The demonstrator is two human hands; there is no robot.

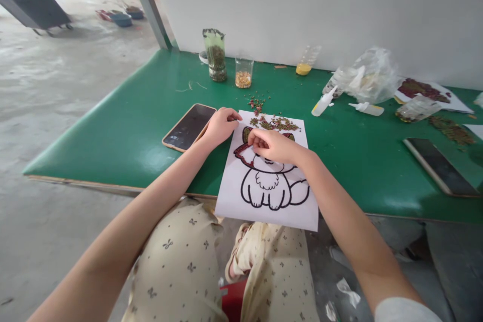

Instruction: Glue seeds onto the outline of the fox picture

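Observation:
A white sheet with a black cartoon animal outline lies on the green table, its near edge hanging over the table front. Red beans fill part of the animal's left ear. My right hand rests on the drawing's head with fingertips pinched together at the ear; whether a bean is between them is hidden. My left hand is curled at the sheet's upper left corner, pressing on it, next to a phone. Loose green and red beans lie along the sheet's top edge.
At the back stand a jar of green beans, a glass of yellow grains and a small cup. Two white glue bottles lie to the right, near a plastic bag, a finished bean picture and a second phone.

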